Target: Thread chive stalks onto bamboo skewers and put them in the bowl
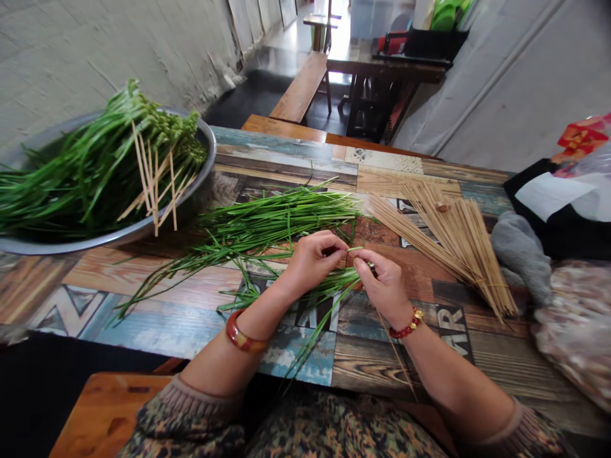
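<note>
My left hand [319, 257] is closed in a pinch on the pale end of a garlic chive, meeting my right hand in front of me. Wrapped round a small bunch of garlic chives [329, 289], my right hand [384, 283] also has a thin bamboo skewer [396, 353] sticking out below it toward the table edge. The bunch's green leaves trail left and down. Just beyond my hands lies a loose pile of garlic chives [281, 216]. Several bare bamboo skewers [458, 235] are fanned out to the right. My fingers partly hide the held stems.
A metal basin [207, 149] at the left holds chives, some on skewers. Grey cloth [520, 251] and a clear plastic bag [577, 324] of pale pieces sit on the right of the patterned table [291, 356]. Behind stand a bench [303, 89] and another table [382, 69].
</note>
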`<state>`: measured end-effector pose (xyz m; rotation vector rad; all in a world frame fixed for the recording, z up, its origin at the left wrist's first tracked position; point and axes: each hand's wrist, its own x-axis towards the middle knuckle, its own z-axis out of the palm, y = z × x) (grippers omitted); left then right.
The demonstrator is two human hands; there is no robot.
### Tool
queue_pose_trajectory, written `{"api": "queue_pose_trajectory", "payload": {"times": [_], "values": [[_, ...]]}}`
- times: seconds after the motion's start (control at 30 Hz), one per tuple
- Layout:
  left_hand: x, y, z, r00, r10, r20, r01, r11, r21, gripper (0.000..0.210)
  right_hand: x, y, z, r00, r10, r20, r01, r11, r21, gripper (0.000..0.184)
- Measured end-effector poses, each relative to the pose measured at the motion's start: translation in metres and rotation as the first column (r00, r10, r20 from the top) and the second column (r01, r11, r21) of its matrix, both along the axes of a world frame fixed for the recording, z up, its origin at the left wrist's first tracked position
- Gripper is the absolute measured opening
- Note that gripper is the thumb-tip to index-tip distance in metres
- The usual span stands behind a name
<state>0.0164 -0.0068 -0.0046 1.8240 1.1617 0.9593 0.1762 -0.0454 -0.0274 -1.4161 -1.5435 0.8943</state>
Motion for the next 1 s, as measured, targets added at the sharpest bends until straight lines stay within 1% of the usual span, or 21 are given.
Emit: {"api": "queue_pose_trajectory", "payload": {"times": [0.1, 0.23, 0.4, 1.0], "values": [[0.0004, -0.0003, 0.0006, 1.0, 0.013, -0.002, -0.013, 1.0, -0.013, 0.01, 0.0, 0.0001, 0.0006, 1.0, 0.004, -0.01, -0.004, 1.0, 0.019, 0.023], [-0.0002, -0.0002, 0.002, 0.999, 0.044, 0.016, -0.043, 0.996, -0.078, 0.013, 0.0002, -0.0005, 0.0021, 1.0, 0.023, -0.018, -0.023, 1.0, 0.017, 0.024], [-0.0004, -0.0003, 0.0025, 0.999, 0.026, 0.042, -0.021, 0.993, -0.115, 0.014, 0.0007, -0.0004, 0.0016, 1.0, 0.023, -0.009, -0.022, 0.998, 0.06, 0.023], [-0.0005, 0.0001, 0.0021, 0.999, 0.015, 0.042, -0.013, 0.998, -0.059, 0.012, 0.0005, -0.0006, -0.0011, 1.0, 0.012, -0.019, -0.011, 0.998, 0.06, 0.023]]}}
